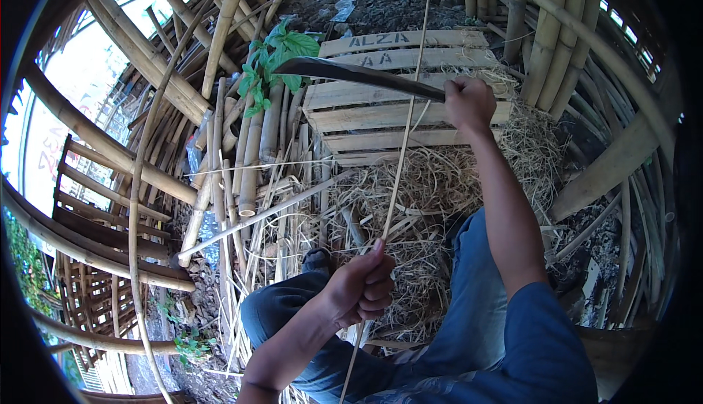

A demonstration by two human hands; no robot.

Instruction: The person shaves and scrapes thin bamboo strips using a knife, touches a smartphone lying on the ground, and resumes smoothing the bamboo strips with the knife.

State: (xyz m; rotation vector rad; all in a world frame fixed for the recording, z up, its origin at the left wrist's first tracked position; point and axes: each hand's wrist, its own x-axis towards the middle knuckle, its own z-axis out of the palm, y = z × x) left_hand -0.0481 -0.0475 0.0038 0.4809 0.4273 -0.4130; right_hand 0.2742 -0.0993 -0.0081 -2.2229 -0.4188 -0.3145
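Bamboo strip (pixel 401 156) getting pared down, by the look of it: thin and pale, clamped in the left hand (pixel 360 287) down near the knees, fist wrapped fully round it, thumb up. Right hand (pixel 469 101) shut tight on the handle of a dark curved blade (pixel 351 73), held up over the pallet (pixel 399 115) with the tip pointing off to the left. Looks like the mid-shaving stage, blade lifted and apart from the strip, or maybe just crossing behind it, hard to tell from this angle. Next move probably calls for bringing the edge down onto the strip at a shallow angle and keeping the left grip firm so the thing doesn't whip around. Long axis of the strip runs nearly upright in the picture, leaning a bit right at the top: low end down by the lap, far end pointing away past the pallet toward the dirt. Heap of dry shavings (pixel 432 184) under it all, cut poles (pixel 249 147) stacked to the left, green leaves (pixel 274 60) poking through.
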